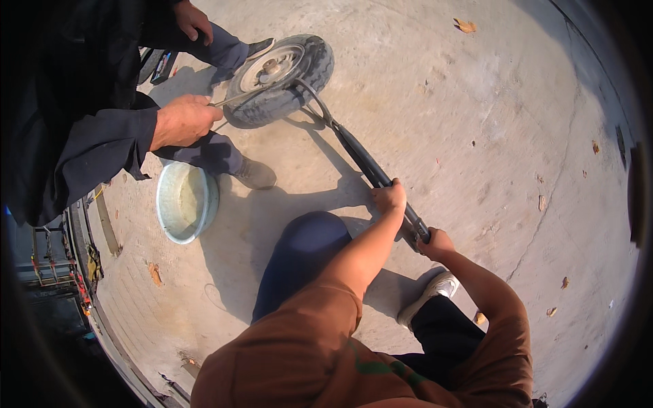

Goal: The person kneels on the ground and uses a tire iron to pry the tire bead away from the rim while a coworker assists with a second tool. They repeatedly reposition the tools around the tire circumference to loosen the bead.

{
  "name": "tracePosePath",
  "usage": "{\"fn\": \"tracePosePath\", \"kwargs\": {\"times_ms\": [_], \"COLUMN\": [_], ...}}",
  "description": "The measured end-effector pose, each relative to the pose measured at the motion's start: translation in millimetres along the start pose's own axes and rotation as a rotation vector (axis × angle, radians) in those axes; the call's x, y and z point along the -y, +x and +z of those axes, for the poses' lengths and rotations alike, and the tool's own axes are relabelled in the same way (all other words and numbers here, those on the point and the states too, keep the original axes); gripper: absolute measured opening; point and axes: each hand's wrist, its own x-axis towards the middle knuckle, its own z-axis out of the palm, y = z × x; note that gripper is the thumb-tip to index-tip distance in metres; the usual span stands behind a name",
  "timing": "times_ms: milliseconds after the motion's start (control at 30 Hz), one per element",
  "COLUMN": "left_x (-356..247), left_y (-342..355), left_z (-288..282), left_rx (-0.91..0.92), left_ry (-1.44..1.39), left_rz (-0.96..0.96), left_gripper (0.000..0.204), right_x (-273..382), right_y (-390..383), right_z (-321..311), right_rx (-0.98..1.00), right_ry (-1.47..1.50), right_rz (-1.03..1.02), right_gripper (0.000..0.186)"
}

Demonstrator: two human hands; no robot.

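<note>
My left hand [389,197] is wrapped round a long black-handled tool [362,154], partway along it. My right hand [435,243] grips the same tool at its near end. The tool slants up to the left, and its curved metal end reaches the rim of a tyre on a wheel [279,83] resting on the concrete. A co-worker's hand [183,121] holds a thin metal bar [245,95] laid across the tyre. The co-worker's other hand [194,22] hangs over their leg above.
A pale plastic basin [207,217] sits below the co-worker's shoe [254,174]. Tools and a metal edge [75,251] line the far left. My bent knee [299,245] is below the tool. Dry leaves [464,26] lie scattered on the concrete ground [517,136], which has a long crack.
</note>
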Motion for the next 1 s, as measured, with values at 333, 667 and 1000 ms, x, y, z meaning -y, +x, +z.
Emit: {"fn": "tracePosePath", "kwargs": {"times_ms": [333, 667, 1000], "left_x": [22.4, 67.8, 60.1], "left_y": [31.5, 93.6, 96.2], "left_z": [8.3, 49.0, 39.8], "left_rx": [0.08, 0.195, 0.363], "left_ry": [-0.337, -0.475, -0.131], "left_rz": [0.093, 0.096, 0.185], "left_gripper": [0.104, 0.036, 0.026], "right_x": [24.7, 57.4, 74.6], "right_y": [-22.0, -63.6, -84.4], "right_z": [-31.7, -65.9, -88.4], "right_rx": [0.176, 0.122, 0.043], "right_ry": [0.259, 0.258, 0.16], "right_rz": [0.042, 0.063, 0.024], "right_gripper": [0.031, 0.034, 0.032]}}
